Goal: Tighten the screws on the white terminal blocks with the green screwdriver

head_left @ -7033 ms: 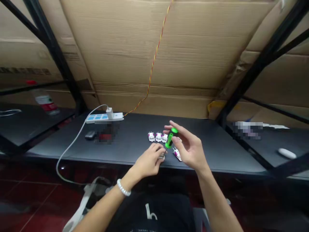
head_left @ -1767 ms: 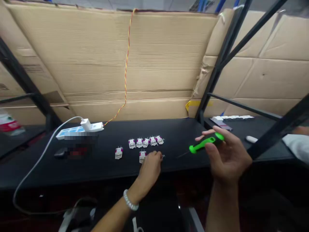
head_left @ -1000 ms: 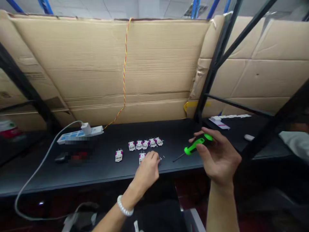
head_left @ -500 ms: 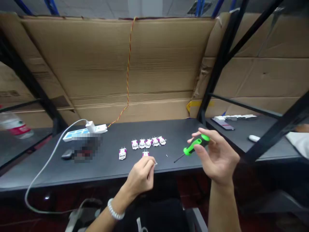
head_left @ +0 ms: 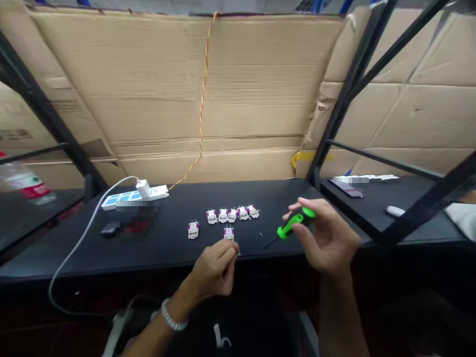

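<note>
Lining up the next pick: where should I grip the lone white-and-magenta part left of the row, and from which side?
Probably pinch the lone part across its white body's flanks, from above on the near side: thin prongs seem to stick out at its far end, and the row sits apart to its right.

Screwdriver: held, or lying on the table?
Held. The right hand grips the green screwdriver by its handle, off the table, tip pointing down-left.

Left hand (head_left: 213, 267) is off the white-and-magenta part (head_left: 228, 233) now, drawn back past the table (head_left: 163, 248) edge, fingertips pinched together. Right hand (head_left: 329, 238) has drifted inward and the green screwdriver (head_left: 293, 224), upright seconds ago, slants tip-down toward the left.
</note>
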`<state>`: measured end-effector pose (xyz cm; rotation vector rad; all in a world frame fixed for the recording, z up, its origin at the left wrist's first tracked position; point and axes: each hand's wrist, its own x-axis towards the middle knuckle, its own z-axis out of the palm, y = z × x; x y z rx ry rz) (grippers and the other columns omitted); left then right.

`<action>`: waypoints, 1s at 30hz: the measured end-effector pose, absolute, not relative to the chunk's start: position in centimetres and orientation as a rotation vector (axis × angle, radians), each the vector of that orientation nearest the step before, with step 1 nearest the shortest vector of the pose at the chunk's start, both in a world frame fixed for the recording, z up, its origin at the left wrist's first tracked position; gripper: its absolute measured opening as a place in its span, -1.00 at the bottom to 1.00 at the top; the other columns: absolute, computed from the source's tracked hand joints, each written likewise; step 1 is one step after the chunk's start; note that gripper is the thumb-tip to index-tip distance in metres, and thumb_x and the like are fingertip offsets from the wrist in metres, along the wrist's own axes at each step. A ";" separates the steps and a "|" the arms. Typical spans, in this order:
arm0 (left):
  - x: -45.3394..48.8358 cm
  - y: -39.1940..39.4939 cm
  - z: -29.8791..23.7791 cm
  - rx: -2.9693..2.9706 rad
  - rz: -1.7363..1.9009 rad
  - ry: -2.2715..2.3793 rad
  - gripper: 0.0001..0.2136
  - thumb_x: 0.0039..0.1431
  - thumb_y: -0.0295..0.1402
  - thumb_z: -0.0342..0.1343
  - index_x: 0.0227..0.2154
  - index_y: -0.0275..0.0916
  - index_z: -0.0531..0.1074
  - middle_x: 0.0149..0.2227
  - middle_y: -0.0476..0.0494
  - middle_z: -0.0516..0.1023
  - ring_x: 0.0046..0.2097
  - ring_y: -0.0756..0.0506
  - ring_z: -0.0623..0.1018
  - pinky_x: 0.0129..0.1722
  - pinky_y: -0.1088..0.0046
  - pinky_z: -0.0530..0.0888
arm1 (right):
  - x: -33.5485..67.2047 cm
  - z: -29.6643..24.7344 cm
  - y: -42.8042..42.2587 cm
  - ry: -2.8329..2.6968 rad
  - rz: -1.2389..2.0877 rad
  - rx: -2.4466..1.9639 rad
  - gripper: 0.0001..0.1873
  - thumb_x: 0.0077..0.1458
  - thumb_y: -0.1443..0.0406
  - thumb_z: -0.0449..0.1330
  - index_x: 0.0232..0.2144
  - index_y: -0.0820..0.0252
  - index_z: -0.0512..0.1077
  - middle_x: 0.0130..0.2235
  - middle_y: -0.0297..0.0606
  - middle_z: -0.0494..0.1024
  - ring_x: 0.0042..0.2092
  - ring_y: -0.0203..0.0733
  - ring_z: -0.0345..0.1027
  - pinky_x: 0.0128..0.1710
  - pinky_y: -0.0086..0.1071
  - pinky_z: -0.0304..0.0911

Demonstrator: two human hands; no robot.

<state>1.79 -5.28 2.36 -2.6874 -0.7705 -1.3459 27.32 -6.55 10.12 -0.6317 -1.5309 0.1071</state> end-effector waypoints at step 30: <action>-1.7 -5.4 6.2 -2.465 -1.459 -0.593 -0.77 0.29 -0.69 0.04 -0.17 -0.26 0.47 -0.22 -0.20 0.68 -0.21 -0.10 0.66 -0.20 0.39 0.64 | 20.4 8.7 -6.4 -2.059 0.479 -0.672 -0.79 0.29 0.40 0.25 -0.06 0.14 0.58 -0.18 -0.22 0.72 -0.18 -0.19 0.64 -0.10 -0.37 0.52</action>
